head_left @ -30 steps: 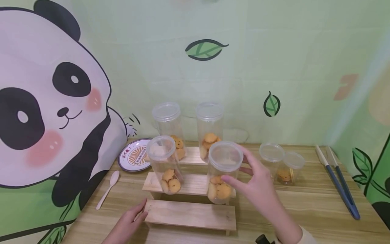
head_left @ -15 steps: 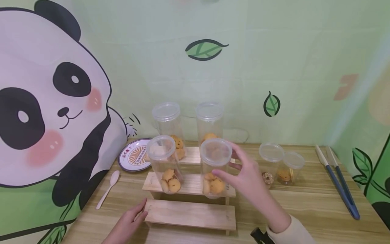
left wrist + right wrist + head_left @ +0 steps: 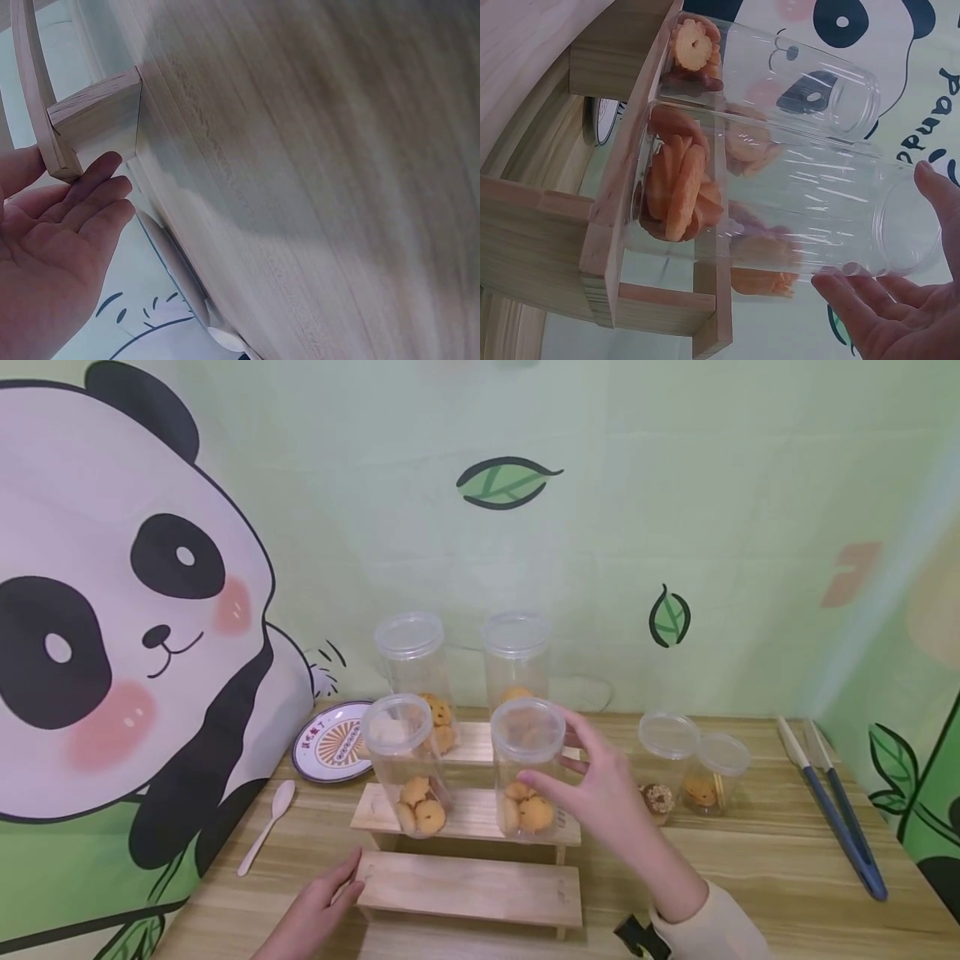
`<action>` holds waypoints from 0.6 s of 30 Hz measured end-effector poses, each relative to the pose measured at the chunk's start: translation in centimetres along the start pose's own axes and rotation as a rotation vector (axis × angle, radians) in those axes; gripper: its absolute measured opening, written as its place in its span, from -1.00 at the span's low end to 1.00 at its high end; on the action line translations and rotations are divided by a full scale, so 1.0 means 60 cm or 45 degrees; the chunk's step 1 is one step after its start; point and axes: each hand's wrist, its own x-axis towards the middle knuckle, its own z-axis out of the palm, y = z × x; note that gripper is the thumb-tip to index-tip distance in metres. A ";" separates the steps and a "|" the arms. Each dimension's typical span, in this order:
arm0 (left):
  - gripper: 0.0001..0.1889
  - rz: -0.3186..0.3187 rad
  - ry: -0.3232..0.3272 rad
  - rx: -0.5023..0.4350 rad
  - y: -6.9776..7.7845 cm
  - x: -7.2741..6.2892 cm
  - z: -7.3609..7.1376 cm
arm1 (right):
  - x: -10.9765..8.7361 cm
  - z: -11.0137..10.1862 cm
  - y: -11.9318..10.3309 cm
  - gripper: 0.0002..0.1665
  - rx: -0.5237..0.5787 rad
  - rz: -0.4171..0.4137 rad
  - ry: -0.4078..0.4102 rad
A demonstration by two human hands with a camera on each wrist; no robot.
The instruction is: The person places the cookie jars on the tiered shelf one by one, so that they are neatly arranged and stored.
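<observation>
My right hand (image 3: 600,793) holds a clear lidded cookie jar (image 3: 528,756), thumb at the front and fingers behind. The jar stands upright on the right of the middle step of a wooden tiered stand (image 3: 468,885), with golden cookies in its bottom. In the right wrist view, fingertips and thumb are near the lid end of the jar (image 3: 802,195). At the left end of the lowest step, my left hand (image 3: 322,897) grips the plank; the left wrist view shows thumb and fingers either side of its corner (image 3: 64,161). A matching jar (image 3: 401,760) stands left on the middle step.
Two more tall jars (image 3: 411,652) stand on the top step behind. To the right are two smaller jars (image 3: 705,777) with treats and blue-handled tongs (image 3: 840,818). A patterned plate (image 3: 330,739) and a white spoon (image 3: 267,827) lie on the left.
My right hand has moved the jar left and slightly back, onto the middle step. The left hand has stayed at the lowest step.
</observation>
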 end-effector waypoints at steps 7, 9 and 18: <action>-0.48 -0.013 -0.010 -0.005 0.001 0.001 0.000 | 0.005 0.005 0.005 -0.03 -0.028 -0.010 -0.002; -0.48 -0.018 -0.014 -0.006 0.001 0.001 0.000 | 0.006 0.006 0.006 -0.03 -0.037 -0.027 -0.002; -0.49 -0.014 -0.009 -0.013 0.001 0.001 0.000 | 0.009 0.009 0.005 -0.02 -0.054 -0.054 -0.005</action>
